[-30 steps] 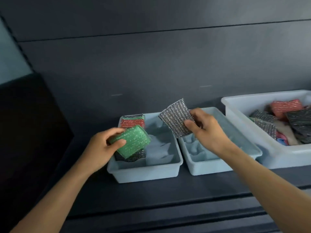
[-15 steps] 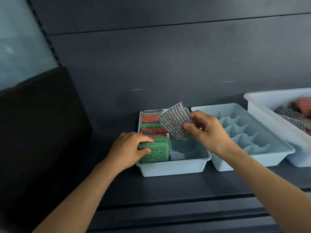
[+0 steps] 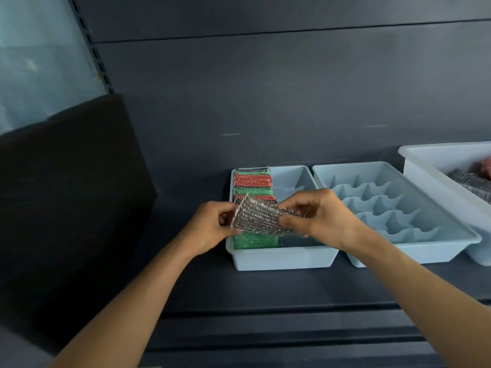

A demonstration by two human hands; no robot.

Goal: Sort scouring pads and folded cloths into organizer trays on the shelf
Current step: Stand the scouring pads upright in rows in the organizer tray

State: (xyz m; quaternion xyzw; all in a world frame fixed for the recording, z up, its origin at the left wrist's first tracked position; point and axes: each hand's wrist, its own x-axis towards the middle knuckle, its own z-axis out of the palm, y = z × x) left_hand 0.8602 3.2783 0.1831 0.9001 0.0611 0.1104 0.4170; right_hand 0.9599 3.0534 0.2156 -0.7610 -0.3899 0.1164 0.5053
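Observation:
A silver scouring pad (image 3: 259, 217) hangs above the front of the left organizer tray (image 3: 281, 258). My left hand (image 3: 210, 227) pinches its left edge and my right hand (image 3: 322, 217) pinches its right edge. Below it a green pad (image 3: 255, 241) stands in the tray's front left slot. Behind that, a row of red and green pads (image 3: 252, 181) fills the left column. The right organizer tray (image 3: 398, 208) shows only bare dividers.
A white bin (image 3: 435, 160) at the far right holds loose silver and red pads (image 3: 473, 181). A dark panel (image 3: 66, 195) stands to the left of the trays. The shelf's front edge (image 3: 265, 314) runs below the trays.
My left hand let go of the green pad, which now stands in the tray, and took the silver pad's left edge. The silver pad came down and forward over the tray's front.

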